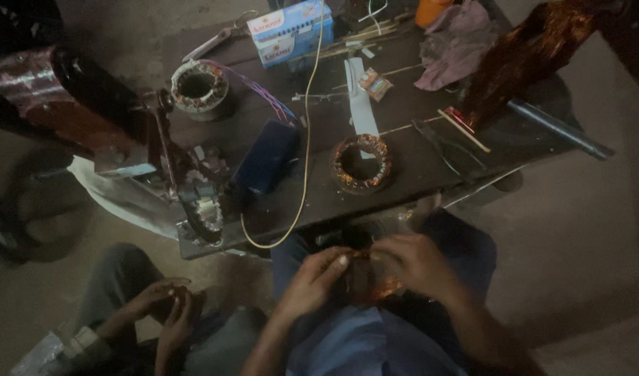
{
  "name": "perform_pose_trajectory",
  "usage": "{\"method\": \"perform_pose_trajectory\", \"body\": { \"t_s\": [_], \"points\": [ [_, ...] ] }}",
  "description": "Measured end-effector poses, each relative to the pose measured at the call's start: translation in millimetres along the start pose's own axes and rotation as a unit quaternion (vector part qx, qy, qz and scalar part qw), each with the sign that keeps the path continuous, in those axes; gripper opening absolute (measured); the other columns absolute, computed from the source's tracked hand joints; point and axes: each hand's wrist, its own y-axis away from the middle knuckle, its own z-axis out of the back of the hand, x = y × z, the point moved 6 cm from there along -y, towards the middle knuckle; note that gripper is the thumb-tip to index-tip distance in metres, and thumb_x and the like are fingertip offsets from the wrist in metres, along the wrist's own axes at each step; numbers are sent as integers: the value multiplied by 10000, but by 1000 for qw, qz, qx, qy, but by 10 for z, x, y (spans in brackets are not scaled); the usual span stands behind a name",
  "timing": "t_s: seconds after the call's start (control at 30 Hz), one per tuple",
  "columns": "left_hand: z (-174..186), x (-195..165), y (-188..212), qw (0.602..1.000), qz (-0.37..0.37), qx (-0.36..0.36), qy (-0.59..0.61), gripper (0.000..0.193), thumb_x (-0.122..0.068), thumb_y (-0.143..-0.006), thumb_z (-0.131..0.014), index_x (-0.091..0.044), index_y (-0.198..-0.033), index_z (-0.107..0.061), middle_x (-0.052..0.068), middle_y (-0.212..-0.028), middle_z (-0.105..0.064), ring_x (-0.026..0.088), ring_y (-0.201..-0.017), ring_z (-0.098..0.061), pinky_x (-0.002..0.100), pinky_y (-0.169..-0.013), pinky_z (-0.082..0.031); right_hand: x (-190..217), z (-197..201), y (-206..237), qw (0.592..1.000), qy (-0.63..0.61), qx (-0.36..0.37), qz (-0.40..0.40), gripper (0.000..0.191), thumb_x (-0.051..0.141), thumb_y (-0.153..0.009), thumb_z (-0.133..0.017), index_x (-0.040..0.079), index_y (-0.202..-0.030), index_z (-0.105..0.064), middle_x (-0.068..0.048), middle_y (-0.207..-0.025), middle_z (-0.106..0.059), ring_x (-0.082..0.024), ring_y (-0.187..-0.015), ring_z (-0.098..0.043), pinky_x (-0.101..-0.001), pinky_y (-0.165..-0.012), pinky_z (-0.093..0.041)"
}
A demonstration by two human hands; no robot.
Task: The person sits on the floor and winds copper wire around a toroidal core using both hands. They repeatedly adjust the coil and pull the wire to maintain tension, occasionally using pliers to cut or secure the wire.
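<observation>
Both hands hold a wire ring (367, 278) over the lap, near the tabletop (417, 167). The left hand (312, 278) and right hand (417, 263) each have a tight grip on it.

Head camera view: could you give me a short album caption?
Both hands, left hand and right hand, grip a copper-wound coil beside a dim, cluttered workbench.

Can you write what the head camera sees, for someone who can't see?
Left hand and right hand together hold a copper wire coil over the lap. Ahead, a dark workbench carries two ring-shaped motor windings; another person's hands sit lower left.
</observation>
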Motion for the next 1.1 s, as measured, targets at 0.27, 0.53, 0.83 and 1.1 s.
{"method": "perform_pose_trajectory", "body": {
  "t_s": [0.27,0.53,0.83,1.1],
  "points": [
    [-81,7,-34,999,9,22,38,397,-303,-1058,-521,10,-1226,-698,101,-1038,-756,169,-948,-699,336,-836,-568,-46,-117,11,998,-38,47,-34,215,239,-919,-691,54,-1005,-759,-90,-868,-777,-207,-749,-767,-352,-643,-586],
    [-111,190,-39,999,48,21,3,374,-328,-1071,-507,-14,-992,-693,37,-756,-651,116,-678,-621,312,-610,-526,-34,-121,53,999,-29,37,-11,208,240,-921,-692,48,-974,-753,-96,-829,-760,-217,-744,-755,-358,-623,-566],
    [-119,293,-27,984,55,-16,166,312,-279,-1056,-558,-24,-942,-697,24,-791,-681,109,-726,-617,293,-657,-512,-83,-137,74,996,-83,9,-13,206,229,-936,-694,50,-1010,-764,-81,-862,-781,-195,-765,-766,-342,-649,-579],
    [-66,423,-93,959,64,-38,272,354,-333,-1075,-536,-50,-919,-682,-6,-728,-612,97,-639,-550,272,-587,-452,-86,28,62,995,-60,-68,50,186,174,-966,-698,30,-1078,-733,-89,-938,-756,-179,-815,-723,-299,-685,-565]
  ]
}}
